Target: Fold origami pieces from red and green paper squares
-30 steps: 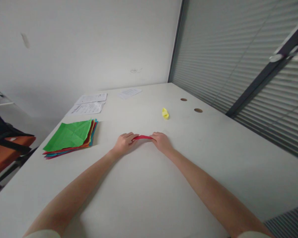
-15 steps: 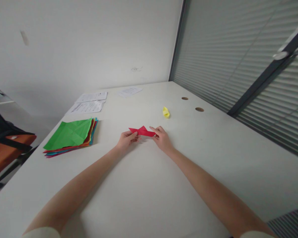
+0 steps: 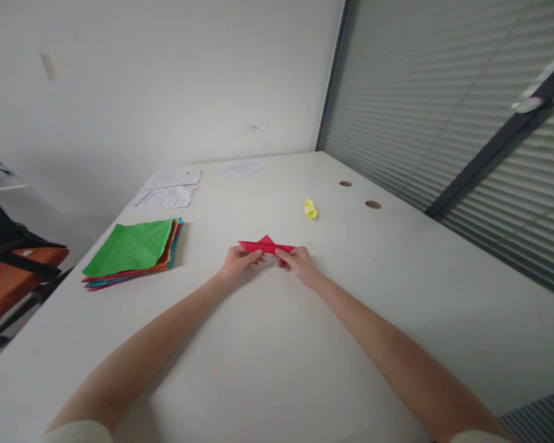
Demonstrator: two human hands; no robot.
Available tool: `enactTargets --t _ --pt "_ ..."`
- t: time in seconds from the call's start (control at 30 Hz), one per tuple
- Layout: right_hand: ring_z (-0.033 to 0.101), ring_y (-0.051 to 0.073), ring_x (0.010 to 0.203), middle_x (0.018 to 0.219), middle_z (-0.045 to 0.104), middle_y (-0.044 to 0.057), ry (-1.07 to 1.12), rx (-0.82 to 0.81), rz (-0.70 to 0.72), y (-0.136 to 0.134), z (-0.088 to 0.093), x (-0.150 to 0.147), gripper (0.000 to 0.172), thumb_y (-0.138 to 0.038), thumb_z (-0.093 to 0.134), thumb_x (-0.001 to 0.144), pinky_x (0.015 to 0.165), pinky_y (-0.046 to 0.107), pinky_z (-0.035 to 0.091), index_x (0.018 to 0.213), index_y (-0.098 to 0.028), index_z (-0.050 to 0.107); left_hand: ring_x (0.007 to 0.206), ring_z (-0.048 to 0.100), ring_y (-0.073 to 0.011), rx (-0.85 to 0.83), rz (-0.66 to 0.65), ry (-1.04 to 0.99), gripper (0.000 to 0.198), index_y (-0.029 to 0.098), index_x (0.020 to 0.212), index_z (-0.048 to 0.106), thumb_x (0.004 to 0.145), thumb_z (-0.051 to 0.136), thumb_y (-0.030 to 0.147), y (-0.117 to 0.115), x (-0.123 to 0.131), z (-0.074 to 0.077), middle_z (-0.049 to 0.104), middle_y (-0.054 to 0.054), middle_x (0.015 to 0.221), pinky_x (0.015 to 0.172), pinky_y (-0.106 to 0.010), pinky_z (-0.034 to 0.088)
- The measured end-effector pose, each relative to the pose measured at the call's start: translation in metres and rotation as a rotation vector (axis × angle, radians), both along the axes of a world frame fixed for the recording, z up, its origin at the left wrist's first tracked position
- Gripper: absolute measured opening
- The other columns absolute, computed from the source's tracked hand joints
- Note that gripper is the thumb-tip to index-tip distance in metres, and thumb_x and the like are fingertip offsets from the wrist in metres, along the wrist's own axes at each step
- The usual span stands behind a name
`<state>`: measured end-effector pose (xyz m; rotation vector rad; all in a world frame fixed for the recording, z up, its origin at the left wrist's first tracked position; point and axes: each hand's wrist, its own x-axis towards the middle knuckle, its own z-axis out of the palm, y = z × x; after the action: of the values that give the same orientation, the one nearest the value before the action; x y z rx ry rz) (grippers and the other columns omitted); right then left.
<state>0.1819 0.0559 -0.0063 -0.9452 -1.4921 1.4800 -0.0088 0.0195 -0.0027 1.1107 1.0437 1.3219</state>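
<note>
A red folded paper boat [image 3: 267,242], long and narrow with a pointed peak in its middle, is held level just above the white table [image 3: 258,344]. My left hand [image 3: 240,261] pinches its left half, thumb on the near side and fingers behind and beneath. On the right half, my right hand [image 3: 299,263] grips it the same way, its thumb pressed on the near side. The fingers behind the paper are partly hidden. Beyond my right hand lies a small yellow folded paper piece [image 3: 311,210] on the table.
To the left is a stack of coloured paper sheets [image 3: 132,247], green on top. Printed papers [image 3: 166,195] lie farther back, and another printed sheet [image 3: 241,170] is near the wall. Two round holes pierce the tabletop at right, beside window blinds. An orange chair [image 3: 23,271] stands at left.
My right thumb and fingers have closed on the right half of the red paper boat, where the index finger was stretched out before. The boat now sits more level.
</note>
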Motion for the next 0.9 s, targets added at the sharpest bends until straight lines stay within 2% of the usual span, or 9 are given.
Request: enactTargets --t 0.13,0.23,0.33,0.5,0.6,0.7,0.9 --pt "0.043 0.008 0.045 0.048 0.057 0.0 0.015 -0.009 -0.032 -0.0009 0.0026 -0.0009 0.048 -0.06 0.069 0.068 0.047 0.025 0.031 0.067 -0.013 0.073 0.061 0.064 -0.0158 -0.012 -0.001 -0.028 0.042 0.01 0.071 0.072 0.066 0.079 0.052 -0.0001 0.0014 0.0002 0.073 -0.011 0.075 0.06 -0.029 0.047" --pt "0.042 0.007 0.044 0.046 0.055 -0.001 -0.01 0.006 -0.048 -0.0007 0.0032 -0.0008 0.05 -0.062 0.068 0.068 0.046 0.024 0.031 0.066 -0.012 0.072 0.061 0.065 -0.017 -0.015 -0.015 -0.055 0.046 0.01 0.073 0.072 0.068 0.076 0.056 -0.0008 0.0026 0.0009 0.073 -0.012 0.077 0.058 -0.029 0.047" --pt "0.042 0.007 0.044 0.047 0.056 0.0 -0.049 0.032 -0.062 -0.0016 0.0021 -0.0017 0.05 -0.061 0.067 0.07 0.046 0.024 0.031 0.065 -0.012 0.072 0.06 0.064 -0.0168 0.008 0.009 -0.011 0.04 0.011 0.075 0.072 0.067 0.079 0.05 -0.0027 0.0041 0.0036 0.072 -0.009 0.073 0.058 -0.029 0.046" --pt "0.047 0.009 0.046 0.049 0.059 0.001 -0.128 0.07 -0.008 -0.0053 0.0019 -0.0036 0.043 -0.055 0.072 0.066 0.047 0.024 0.035 0.065 -0.012 0.073 0.06 0.059 -0.0141 0.031 0.027 0.109 0.026 0.011 0.076 0.074 0.064 0.083 0.032 -0.0051 0.0063 0.0082 0.071 -0.008 0.073 0.058 -0.029 0.044" --pt "0.047 0.009 0.048 0.051 0.06 0.002 -0.115 0.063 -0.015 -0.0065 0.0035 -0.0038 0.044 -0.056 0.07 0.067 0.048 0.024 0.035 0.067 -0.012 0.073 0.057 0.057 -0.0127 0.046 0.07 0.113 0.022 0.011 0.07 0.073 0.066 0.08 0.032 -0.0035 0.005 0.006 0.068 -0.006 0.065 0.058 -0.028 0.043" --pt "0.044 0.009 0.047 0.051 0.058 0.001 -0.072 0.088 -0.057 -0.0061 0.0049 -0.0029 0.047 -0.059 0.066 0.071 0.049 0.025 0.033 0.058 -0.014 0.067 0.054 0.055 -0.0118 0.029 0.096 0.087 0.022 0.011 0.068 0.072 0.067 0.078 0.032 -0.001 0.0025 0.0023 0.066 -0.005 0.059 0.056 -0.027 0.041" --pt "0.043 0.01 0.05 0.051 0.056 0.001 -0.05 0.119 -0.099 -0.0065 0.0069 -0.0001 0.049 -0.059 0.061 0.075 0.051 0.027 0.032 0.049 -0.017 0.059 0.052 0.055 -0.0113 -0.012 0.067 0.0 0.02 0.012 0.068 0.07 0.065 0.078 0.03 0.0013 0.0015 -0.0005 0.067 -0.005 0.058 0.054 -0.025 0.041"
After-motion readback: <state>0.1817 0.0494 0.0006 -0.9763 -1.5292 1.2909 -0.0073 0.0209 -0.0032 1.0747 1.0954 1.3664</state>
